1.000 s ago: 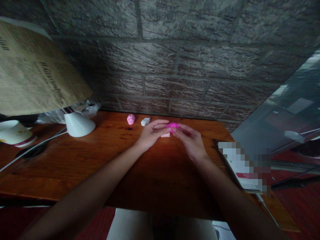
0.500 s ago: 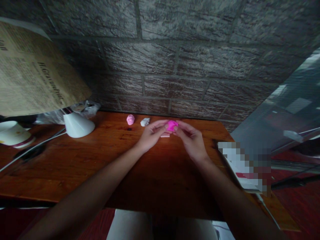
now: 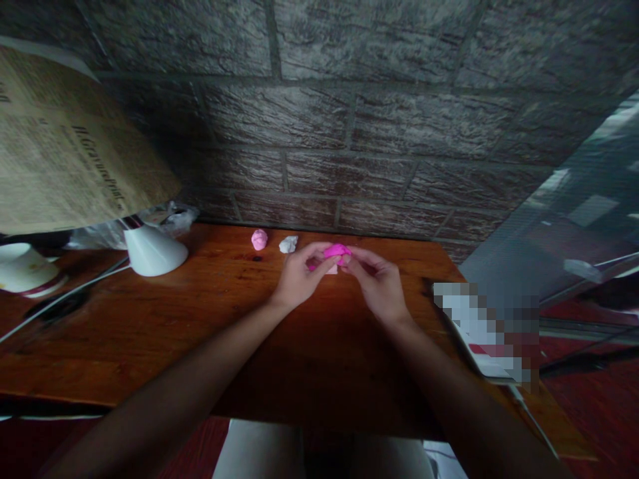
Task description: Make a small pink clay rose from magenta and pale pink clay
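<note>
Head view shows left hand (image 3: 299,279) and right hand (image 3: 377,286) with fingers pinched together on a bright pink clay lump (image 3: 335,251) above the tabletop (image 3: 200,319), apparently mid-shaping, with pale pink (image 3: 259,239) and white (image 3: 288,244) lumps lying untouched nearby.

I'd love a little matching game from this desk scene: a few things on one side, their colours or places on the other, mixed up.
Things:
1. clay piece
2. small lump
3. crumpled bit
4. lamp base

Descriptions:
A. white cone at the left of the table
B. pale pink, lying alone near the wall
C. bright pink, pinched between left hand and right hand
D. whitish, just right of the pale pink one

Pairs: 1-C, 2-B, 3-D, 4-A
</note>
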`<state>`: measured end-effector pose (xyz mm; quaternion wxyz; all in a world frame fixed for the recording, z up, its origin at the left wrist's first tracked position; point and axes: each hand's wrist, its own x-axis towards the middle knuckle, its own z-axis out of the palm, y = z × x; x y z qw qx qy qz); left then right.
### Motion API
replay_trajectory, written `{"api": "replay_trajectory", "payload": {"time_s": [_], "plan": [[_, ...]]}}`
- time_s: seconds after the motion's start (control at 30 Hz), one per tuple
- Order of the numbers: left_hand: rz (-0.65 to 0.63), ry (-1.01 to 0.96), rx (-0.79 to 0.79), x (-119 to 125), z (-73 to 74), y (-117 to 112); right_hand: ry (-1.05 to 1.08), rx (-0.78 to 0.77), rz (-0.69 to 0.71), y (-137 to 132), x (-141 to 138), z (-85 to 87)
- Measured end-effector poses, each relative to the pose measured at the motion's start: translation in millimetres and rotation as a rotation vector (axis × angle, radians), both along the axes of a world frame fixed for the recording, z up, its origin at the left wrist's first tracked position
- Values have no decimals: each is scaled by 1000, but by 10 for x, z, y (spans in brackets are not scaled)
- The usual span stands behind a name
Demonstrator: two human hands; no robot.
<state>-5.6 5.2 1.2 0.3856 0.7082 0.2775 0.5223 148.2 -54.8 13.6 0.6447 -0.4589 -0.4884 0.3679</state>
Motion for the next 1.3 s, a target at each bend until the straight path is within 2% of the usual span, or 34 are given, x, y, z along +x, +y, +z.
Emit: {"api": "replay_trajectory", "payload": {"time_s": [0.17,0.27,0.4,0.47,0.53,0.63,0.8,0.87,0.97,1.07,1.2,1.3], "plan": [[30,-88,-91,46,12,-41,0,7,-12,-9,-38,-5],[26,-187,-217,86,22,-48,0,11,-2,-5,-49,-19],[-56,-304,-430,108,26,-16,56,-32,14,23,-38,-62],[-89,-334,-485,105,29,-1,76,-56,29,34,-29,-72],[-76,-329,-471,101,32,-2,83,-75,39,35,-24,-69],[-23,-280,-357,101,24,-30,118,-112,48,20,-34,-47],[-34,-179,-156,94,-4,-82,328,-177,53,-13,-63,10],[-80,-181,-153,87,0,-81,382,-185,48,-18,-64,34],[-142,-197,-229,79,19,-59,393,-164,36,-19,-56,56],[-157,-212,-281,84,28,-36,397,-138,21,-16,-49,51],[-111,-249,-250,95,-12,-16,417,-154,45,-17,-64,28],[-12,-182,-135,85,-49,-25,466,-187,97,-25,-91,24]]}}
